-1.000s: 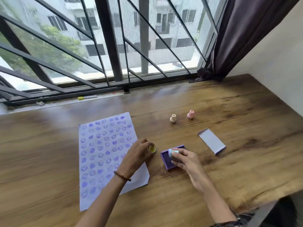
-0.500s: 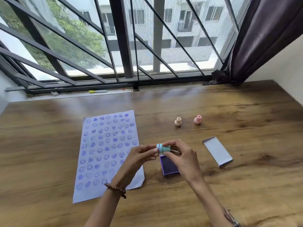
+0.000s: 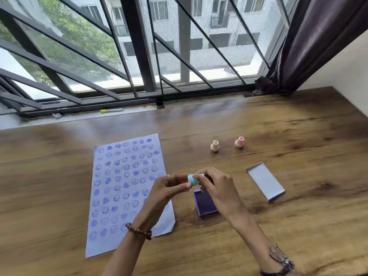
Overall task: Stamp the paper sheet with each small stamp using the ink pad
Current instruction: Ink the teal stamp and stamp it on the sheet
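Above the open ink pad (image 3: 205,204), a teal stamp (image 3: 194,179) is held in the air between both hands. Left hand (image 3: 169,188): thumb and fingertips pinch the stamp's left end, a ring showing on one finger. Right hand (image 3: 215,185): fingers curl over the top and right side of the stamp, pinching it from the opposite end. The stamp lies roughly on its side, clear of the surface (image 3: 298,226) and of the pad.

Hidden or unclear: the right fingers cover most of the stamp's right half, so its printing face cannot be made out. The right hand also covers the pad's far edge. The left forearm crosses the lower right corner of the paper (image 3: 123,186), hiding some prints there. Whether the stamp is one piece or a body with a cap cannot be told.

Pose: both forearms rise from the bottom edge and converge at the stamp; the left wrist carries a bead bracelet (image 3: 139,231), the right wrist a dark band, partly cut off.

The paper lies left of the pad, covered in rows of purple smileys and hearts. A lid (image 3: 265,181) lies right of the pad, apart from it. Beige stamp (image 3: 214,146) and pink stamp (image 3: 239,142) stand upright farther back, near each other. A marker (image 3: 111,110) lies on the window sill.
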The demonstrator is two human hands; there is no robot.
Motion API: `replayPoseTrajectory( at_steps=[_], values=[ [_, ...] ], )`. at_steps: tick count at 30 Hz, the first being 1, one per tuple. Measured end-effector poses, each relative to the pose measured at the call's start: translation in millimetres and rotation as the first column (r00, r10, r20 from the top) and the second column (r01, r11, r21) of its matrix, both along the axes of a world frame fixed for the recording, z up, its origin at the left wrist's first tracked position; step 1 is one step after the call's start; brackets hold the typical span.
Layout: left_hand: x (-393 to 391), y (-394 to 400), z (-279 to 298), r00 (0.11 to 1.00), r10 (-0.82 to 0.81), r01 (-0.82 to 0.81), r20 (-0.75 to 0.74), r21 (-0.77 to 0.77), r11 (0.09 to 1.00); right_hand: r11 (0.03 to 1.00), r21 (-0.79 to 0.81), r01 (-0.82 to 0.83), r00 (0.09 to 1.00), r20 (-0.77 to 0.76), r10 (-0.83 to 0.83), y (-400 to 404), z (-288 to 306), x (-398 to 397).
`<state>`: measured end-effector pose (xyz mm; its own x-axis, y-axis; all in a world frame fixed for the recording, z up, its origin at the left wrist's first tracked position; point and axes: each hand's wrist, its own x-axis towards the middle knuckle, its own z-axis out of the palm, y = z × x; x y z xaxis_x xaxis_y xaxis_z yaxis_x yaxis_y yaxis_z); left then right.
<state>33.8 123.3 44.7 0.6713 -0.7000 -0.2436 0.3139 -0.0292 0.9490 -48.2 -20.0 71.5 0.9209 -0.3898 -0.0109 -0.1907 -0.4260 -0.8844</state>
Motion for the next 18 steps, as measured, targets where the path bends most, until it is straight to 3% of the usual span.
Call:
replayPoseTrajectory(
  at_steps=[3,5,7,11,14,18],
  values=[
    [-2,-7,-7,0.993,0.091,-0.093,-0.074,-0.022,0.995,0.957,0.277,0.089,0.996,-0.051,-0.078,-2,-4,6],
    [-2,-9,-13,0.98,0.159,-0.164,-0.121,-0.036,0.986,0.847,0.507,0.161,0.987,-0.093,-0.132,-3,-10,8],
    [0,-10,-18,0.977,0.174,-0.181,-0.119,-0.047,0.982,0.765,0.617,0.184,0.983,-0.125,-0.136,-2,-17,10],
    [8,-19,-20,0.981,0.194,-0.194,-0.018,0.002,0.981,0.796,0.58,0.174,0.985,-0.113,-0.133,1,-28,15],
    [21,-29,-20,0.962,0.187,-0.213,0.199,0.119,0.97,0.859,0.469,0.205,0.979,-0.107,-0.175,-4,-33,31],
    [42,-40,-26,0.769,0.098,-0.379,0.632,0.327,0.865,0.953,0.214,0.216,0.975,-0.103,-0.198,-13,-40,57]
  ],
)
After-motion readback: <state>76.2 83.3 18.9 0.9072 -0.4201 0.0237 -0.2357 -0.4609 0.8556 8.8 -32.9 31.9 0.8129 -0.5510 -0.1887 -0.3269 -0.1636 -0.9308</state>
